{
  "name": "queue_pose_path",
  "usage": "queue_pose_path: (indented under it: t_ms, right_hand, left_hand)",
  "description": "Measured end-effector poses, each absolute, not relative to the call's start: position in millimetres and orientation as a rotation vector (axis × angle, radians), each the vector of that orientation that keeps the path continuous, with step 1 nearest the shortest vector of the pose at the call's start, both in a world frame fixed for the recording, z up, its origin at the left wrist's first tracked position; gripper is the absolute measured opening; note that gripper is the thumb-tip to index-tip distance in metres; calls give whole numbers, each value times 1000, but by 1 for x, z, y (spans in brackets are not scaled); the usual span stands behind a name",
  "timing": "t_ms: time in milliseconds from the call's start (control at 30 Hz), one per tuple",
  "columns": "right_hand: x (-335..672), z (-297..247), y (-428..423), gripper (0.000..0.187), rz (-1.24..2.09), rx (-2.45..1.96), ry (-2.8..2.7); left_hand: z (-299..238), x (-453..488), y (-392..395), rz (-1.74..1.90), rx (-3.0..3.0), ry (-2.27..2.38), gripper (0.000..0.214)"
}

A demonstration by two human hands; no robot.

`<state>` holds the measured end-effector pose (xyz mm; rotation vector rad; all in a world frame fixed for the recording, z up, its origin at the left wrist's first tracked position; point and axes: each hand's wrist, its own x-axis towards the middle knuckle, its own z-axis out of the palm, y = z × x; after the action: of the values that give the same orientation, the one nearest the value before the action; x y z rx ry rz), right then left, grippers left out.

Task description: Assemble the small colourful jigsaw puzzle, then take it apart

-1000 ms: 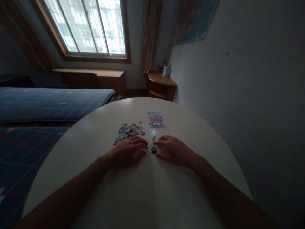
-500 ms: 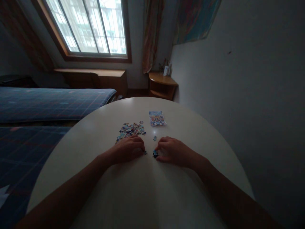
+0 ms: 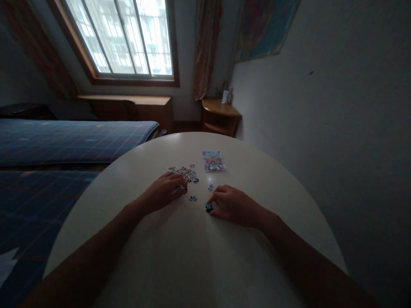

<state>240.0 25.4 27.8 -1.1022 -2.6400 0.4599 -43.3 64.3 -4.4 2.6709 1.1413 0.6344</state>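
Observation:
My left hand (image 3: 164,191) is at the near left side of a loose heap of small jigsaw puzzle pieces (image 3: 188,173), covering part of it. Its thumb and fingers are curled together around a puzzle piece (image 3: 184,189). To its right, a single puzzle piece (image 3: 193,199) lies loose on the table. My right hand (image 3: 231,205) rests on the white table, pinching a small joined cluster of blue and black puzzle pieces (image 3: 209,207) between thumb and fingers. Just beyond it lies a light blue puzzle piece (image 3: 210,187).
A picture sheet (image 3: 213,161) with a colourful print lies beyond the pieces on the round white table (image 3: 199,256). A bed with a blue plaid cover (image 3: 73,141) stands at the left. A wall (image 3: 321,141) runs along the right, and a corner shelf (image 3: 221,107) stands behind.
My left hand has let go of a small puzzle piece and moved left and away from me to the heap. My right hand stays in place with its cluster. The view has shifted slightly.

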Motion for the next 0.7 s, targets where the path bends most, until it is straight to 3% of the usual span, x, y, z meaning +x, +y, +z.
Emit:
queue_pose_path:
  t_ms: [300, 533, 700]
  right_hand:
    - [244, 8, 38, 31, 292, -1071, -2542]
    - [235, -11, 45, 48, 238, -1084, -2530]
    - [232, -13, 45, 50, 272, -1111, -2555]
  left_hand:
    - [-1, -62, 70, 580, 2619, 1390, 19]
    - [-8, -62, 72, 624, 2628, 1365, 33]
    - [2, -69, 70, 591, 2623, 1276, 37]
